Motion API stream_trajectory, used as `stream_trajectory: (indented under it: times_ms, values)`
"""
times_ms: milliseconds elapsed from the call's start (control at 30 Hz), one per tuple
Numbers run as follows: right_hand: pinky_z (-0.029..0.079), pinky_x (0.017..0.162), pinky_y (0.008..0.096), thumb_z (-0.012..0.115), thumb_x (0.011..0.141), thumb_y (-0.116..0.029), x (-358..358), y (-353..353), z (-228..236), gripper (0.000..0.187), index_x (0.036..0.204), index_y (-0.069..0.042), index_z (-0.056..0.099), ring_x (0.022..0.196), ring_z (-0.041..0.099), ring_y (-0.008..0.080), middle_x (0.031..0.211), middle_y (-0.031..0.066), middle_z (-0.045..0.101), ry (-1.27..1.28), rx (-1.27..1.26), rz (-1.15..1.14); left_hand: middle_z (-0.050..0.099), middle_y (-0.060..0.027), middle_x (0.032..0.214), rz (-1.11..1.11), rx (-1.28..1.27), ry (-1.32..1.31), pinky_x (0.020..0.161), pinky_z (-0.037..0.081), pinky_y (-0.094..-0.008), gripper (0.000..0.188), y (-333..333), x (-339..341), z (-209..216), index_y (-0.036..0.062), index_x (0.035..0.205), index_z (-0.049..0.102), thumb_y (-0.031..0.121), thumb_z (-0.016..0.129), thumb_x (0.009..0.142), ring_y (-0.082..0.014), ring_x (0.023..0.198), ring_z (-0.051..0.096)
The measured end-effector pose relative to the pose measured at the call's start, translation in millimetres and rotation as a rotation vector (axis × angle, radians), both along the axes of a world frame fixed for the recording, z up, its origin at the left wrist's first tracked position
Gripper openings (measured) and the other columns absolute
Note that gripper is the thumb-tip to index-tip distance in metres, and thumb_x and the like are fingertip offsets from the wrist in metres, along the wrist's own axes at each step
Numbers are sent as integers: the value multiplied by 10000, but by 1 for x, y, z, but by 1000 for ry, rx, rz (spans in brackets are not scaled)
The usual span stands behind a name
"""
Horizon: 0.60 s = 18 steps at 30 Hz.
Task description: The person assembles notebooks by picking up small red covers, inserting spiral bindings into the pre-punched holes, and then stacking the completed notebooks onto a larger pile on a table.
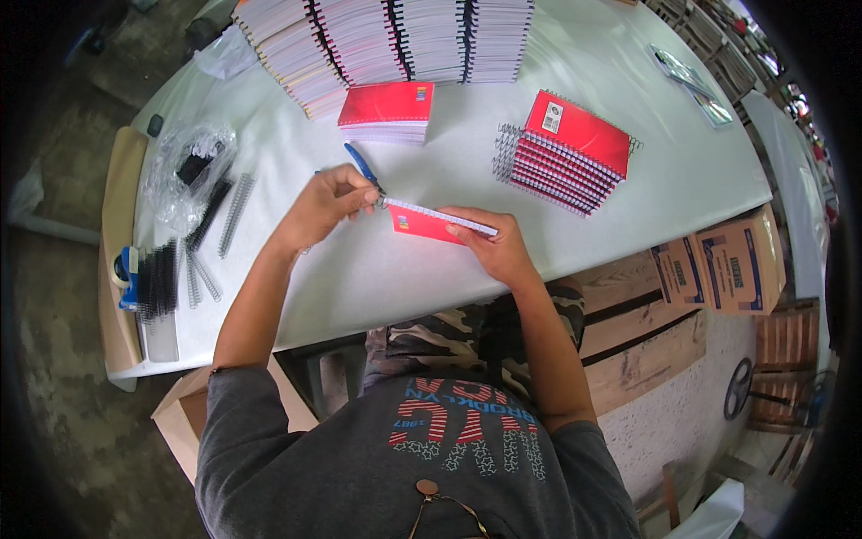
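My right hand [499, 248] grips a thin red-covered notebook [422, 225] by its right end, thumb on the cover. The punched edge of its pages faces up and away from me. At the notebook's left end, my left hand [338, 205] pinches a wire binding coil [382, 203] between thumb and fingertips; how far the coil runs through the holes is too small to make out. Blue-handled pliers [361, 162] lie just beyond my left fingers, partly hidden by them. Farther back sits a stack of red-covered, unbound notebooks [386, 102].
A pile of coil-bound red notebooks [575, 144] stands right. Tall notebook stacks [395, 40] line the back. Loose coils [235, 216], black coils [158, 278], a clear plastic bag [184, 175] and a tape dispenser [127, 278] lie left. Cardboard boxes [727, 265] stand below the table's right edge.
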State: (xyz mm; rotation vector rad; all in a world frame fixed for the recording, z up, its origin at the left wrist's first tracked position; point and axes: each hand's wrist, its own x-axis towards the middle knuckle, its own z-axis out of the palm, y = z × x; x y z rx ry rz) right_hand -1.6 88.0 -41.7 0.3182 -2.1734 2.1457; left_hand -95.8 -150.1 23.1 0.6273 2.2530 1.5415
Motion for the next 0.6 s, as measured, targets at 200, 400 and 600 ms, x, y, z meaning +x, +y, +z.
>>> stream_trajectory:
  times_ms: [200,400,600]
  values:
    - [466,812,241,617,849,-36,2,1,1,235,1077,22,631,876,576,100,991,82,668,-35,-20,-7,491,18,683,-56,-243,-123,494,343,-201,330,3,0,15,41,816,559,351,531,926,-56,551,401]
    - [466,817,247,608,849,-24,2,0,2,230,1072,26,632,884,577,105,991,81,665,-33,-9,12,410,31,665,-9,-160,-132,467,290,-204,384,4,2,-5,64,815,514,413,437,958,-46,522,321]
    - [462,827,247,598,852,-17,2,0,1,238,1084,28,625,894,576,106,1008,81,660,2,-33,-5,337,50,635,-106,-88,-133,459,254,-192,382,-4,-4,4,82,783,463,421,433,958,-44,512,271]
